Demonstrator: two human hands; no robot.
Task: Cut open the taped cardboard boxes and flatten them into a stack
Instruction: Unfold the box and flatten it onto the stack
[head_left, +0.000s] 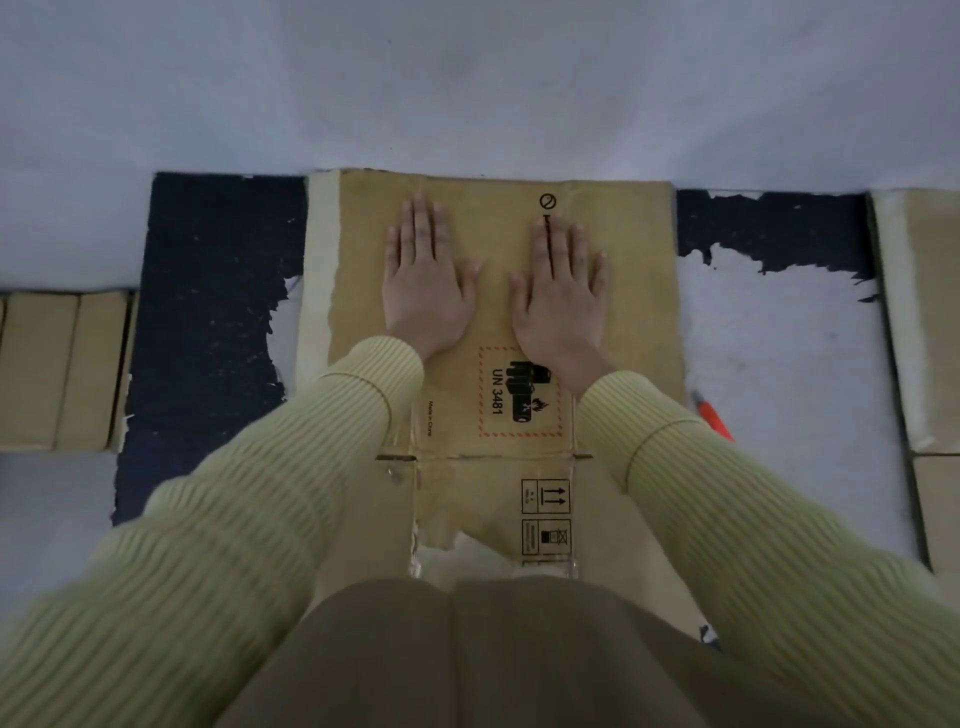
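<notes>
On the floor (467, 78), left hand (423, 291) and right hand (563, 296) press open-palmed on the flattened cardboard box (639, 291), whose folds may spring up once released; what appears to be an orange cutter (714, 415) just beside its right edge could nick a sleeve.

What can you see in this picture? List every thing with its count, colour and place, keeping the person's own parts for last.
flattened cardboard box: one, brown with black and red print, centre, under both hands
left cardboard boxes: count unclear, brown, left edge
right cardboard boxes: two, partly in frame, brown, right edge
orange tool: one, orange, right of the flattened box, partly behind a sleeve
floor: pale grey-white with dark blue patches
left hand: one, flat on the box, fingers straight
right hand: one, flat beside it
sleeves: two, yellow-green, ribbed
</notes>
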